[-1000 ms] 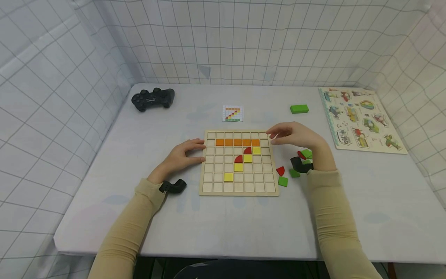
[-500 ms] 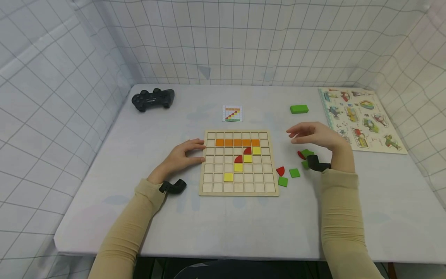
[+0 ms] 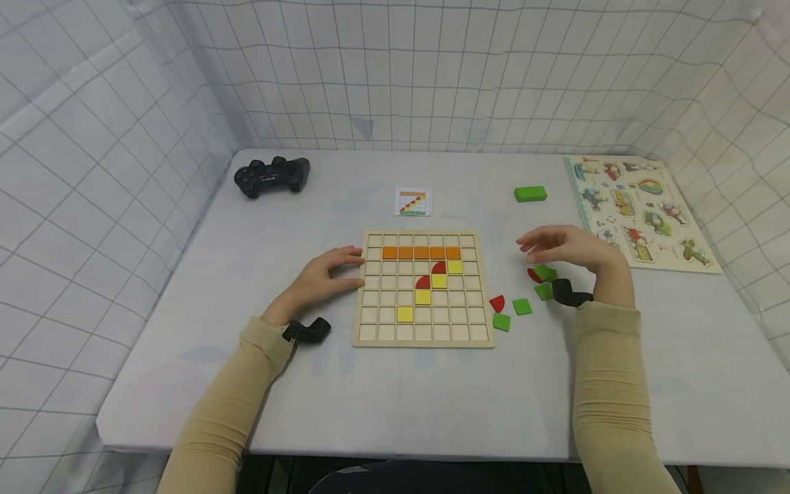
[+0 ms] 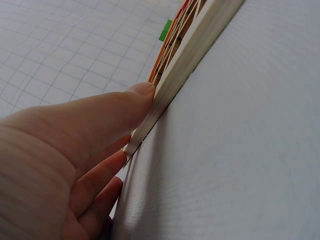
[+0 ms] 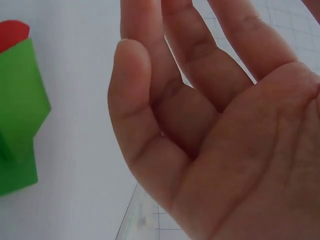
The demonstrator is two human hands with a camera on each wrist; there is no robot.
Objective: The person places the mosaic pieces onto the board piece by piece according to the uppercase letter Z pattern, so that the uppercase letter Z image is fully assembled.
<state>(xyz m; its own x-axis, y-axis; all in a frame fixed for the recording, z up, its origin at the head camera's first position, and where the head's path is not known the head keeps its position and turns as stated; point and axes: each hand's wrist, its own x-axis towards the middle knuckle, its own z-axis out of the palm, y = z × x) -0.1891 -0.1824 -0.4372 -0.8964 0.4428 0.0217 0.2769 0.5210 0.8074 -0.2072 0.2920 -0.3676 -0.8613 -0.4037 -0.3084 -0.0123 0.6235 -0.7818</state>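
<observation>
A wooden grid board [image 3: 385, 298] lies flat mid-table. It bears an orange row of square tiles [image 3: 422, 253], a diagonal of yellow squares [image 3: 422, 297], and two red quarter-circles [image 3: 422, 282]. My left hand [image 3: 322, 278] rests at the board's left side; in the left wrist view its thumb touches the board's edge [image 4: 175, 75]. Right of the board, my right hand [image 3: 574, 248] hovers with loosely bent fingers and holds nothing. Just below it lie green squares [image 3: 545, 272] and a partly hidden red piece [image 3: 534, 275]; the right wrist view shows a green tile [image 5: 22, 95] beside the palm.
Between board and right hand lie a red quarter-circle [image 3: 497, 303] and green squares [image 3: 522, 307]. A small pattern card [image 3: 413, 202] sits behind the board. Farther back are a black game controller [image 3: 272, 177], a green block [image 3: 530, 194] and a picture puzzle board [image 3: 642, 213].
My right hand has moved right, away from the board's upper right corner, then slightly nearer the green tiles. The left hand stays at the board's left side.
</observation>
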